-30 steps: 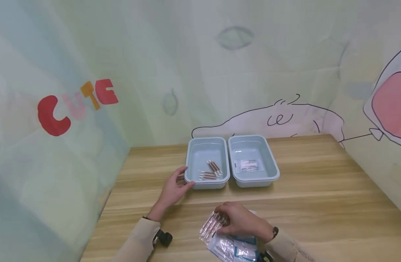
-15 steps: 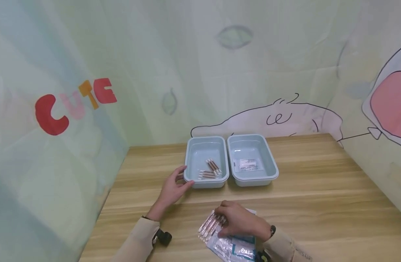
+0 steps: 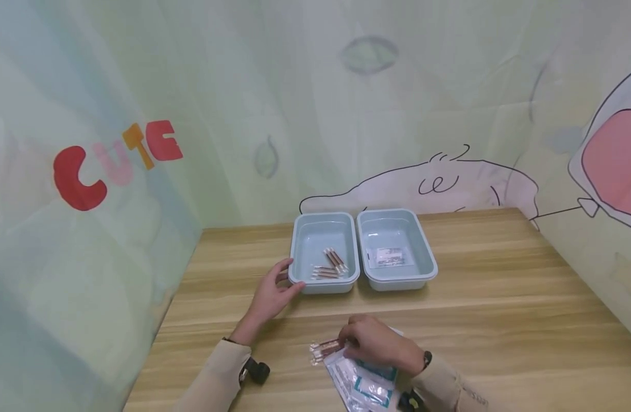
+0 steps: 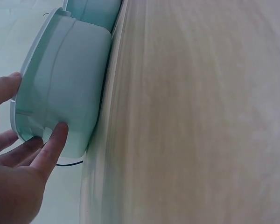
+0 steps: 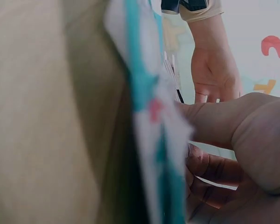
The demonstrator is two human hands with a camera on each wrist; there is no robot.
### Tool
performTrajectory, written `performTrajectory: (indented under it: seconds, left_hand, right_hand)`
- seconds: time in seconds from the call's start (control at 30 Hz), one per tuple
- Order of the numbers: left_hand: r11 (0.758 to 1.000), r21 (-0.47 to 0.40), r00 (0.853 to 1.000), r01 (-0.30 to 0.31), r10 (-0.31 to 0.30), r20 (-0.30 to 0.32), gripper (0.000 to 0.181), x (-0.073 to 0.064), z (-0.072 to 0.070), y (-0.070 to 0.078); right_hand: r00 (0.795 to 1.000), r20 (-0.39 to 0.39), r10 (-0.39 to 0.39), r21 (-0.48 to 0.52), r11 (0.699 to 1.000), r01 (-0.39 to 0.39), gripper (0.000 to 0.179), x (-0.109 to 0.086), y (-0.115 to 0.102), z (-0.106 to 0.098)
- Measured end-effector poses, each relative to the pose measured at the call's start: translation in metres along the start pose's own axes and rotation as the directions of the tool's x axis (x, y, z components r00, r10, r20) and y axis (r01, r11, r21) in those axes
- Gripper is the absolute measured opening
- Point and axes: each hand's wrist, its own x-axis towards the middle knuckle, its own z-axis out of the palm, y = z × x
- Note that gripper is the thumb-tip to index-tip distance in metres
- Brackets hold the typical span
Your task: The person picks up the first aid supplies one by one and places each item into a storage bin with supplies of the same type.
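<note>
My left hand [image 3: 270,294] holds the near left corner of a pale blue plastic basin [image 3: 315,236], thumb on the front rim and fingers along the side. Several brown-stick cotton swabs [image 3: 328,273] lie inside it. Nearer to me, my right hand [image 3: 381,342] pinches the ends of wrapped cotton swabs [image 3: 322,350], whose clear-wrapped tips stick out to its left. Its fingertips are partly hidden. Under that hand is a loose pile of white and teal sachets [image 3: 372,390]. In the right wrist view a sachet [image 5: 144,88] hides part of the fingers.
A second pale blue basin [image 3: 395,229] stands close to the right of the first. It contains a clear packet [image 3: 389,257] with printing. Both stand on a wood-grain table [image 3: 500,297] against a printed cloth backdrop [image 3: 233,143].
The wrapped swabs by my right hand have swung from a slanted fan to lie flatter, and fewer show. The sachets beneath have shifted slightly. My left hand stays on the basin.
</note>
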Motion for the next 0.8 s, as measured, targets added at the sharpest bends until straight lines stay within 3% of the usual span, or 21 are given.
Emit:
performTrajectory:
  seconds: [0.3,0.57,0.8]
  left_hand:
    - [1.0,0.008,1.0,-0.005,0.005,-0.005,0.068,0.0009,0.0004,-0.0014]
    - [1.0,0.013,1.0,0.026,-0.026,0.002,0.068,0.0006,0.0001,-0.0014]
    - [1.0,0.012,1.0,-0.004,0.004,-0.004,0.069,0.0005,-0.0002,-0.0018]
  right_hand:
    - [1.0,-0.001,0.015,0.012,1.0,-0.015,0.006,0.0015,0.0018,0.0011]
    - [0.999,-0.01,0.032,0.059,0.998,-0.031,0.018,0.0024,0.0037,-0.0007]
    - [0.996,0.007,0.085,0.172,0.981,-0.085,0.024,0.0036,0.0097,-0.0036]
